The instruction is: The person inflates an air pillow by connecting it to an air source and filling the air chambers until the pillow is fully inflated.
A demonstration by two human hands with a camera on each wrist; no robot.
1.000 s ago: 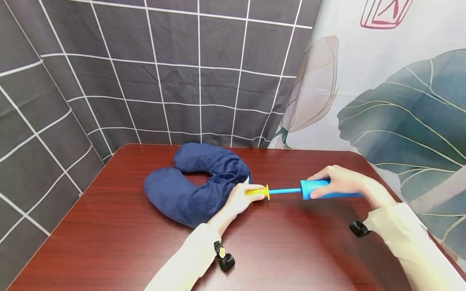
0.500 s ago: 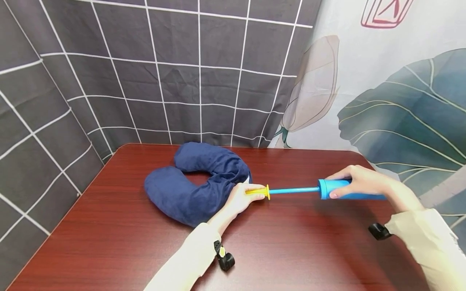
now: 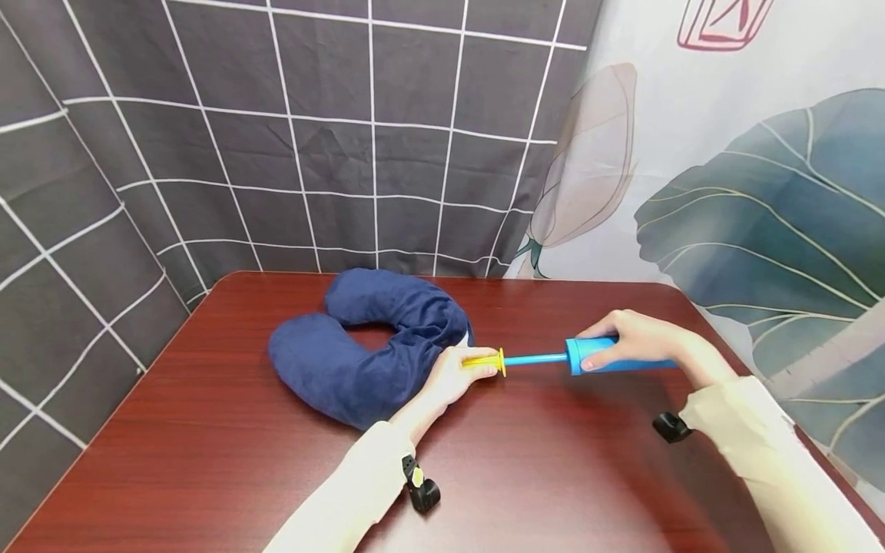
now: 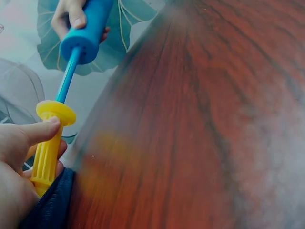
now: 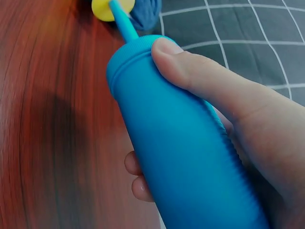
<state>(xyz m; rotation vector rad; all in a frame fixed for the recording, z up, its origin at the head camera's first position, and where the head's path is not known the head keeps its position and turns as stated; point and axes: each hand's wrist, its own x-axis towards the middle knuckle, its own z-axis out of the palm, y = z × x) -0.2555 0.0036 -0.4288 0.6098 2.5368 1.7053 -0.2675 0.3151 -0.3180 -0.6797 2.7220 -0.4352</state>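
A blue hand pump (image 5: 167,138) lies stretched lengthwise between my two hands. My left hand (image 3: 451,378) grips its yellow handle (image 4: 46,155), thumb along the flange, right beside the navy neck pillow (image 3: 346,376). Around the wide blue barrel curls my right hand (image 3: 643,339); the right wrist view shows the thumb near the collar and fingertips on the far side. A stretch of blue rod (image 3: 535,359) shows between handle and barrel. The U-shaped pillow rests on the table with its opening to the left. The barrel's far end is hidden behind the right hand and wrist.
The reddish-brown table (image 3: 228,461) has its back edge close to a dark grid-patterned curtain (image 3: 332,153). A leaf-print curtain (image 3: 747,215) hangs at the right, beyond the table edge. A black camera (image 3: 423,494) is worn at the left wrist.
The right hand drew the barrel rightward, then came back left, so less rod shows now than half a second ago. The left hand keeps its hold on the handle; the head view has shifted slightly.
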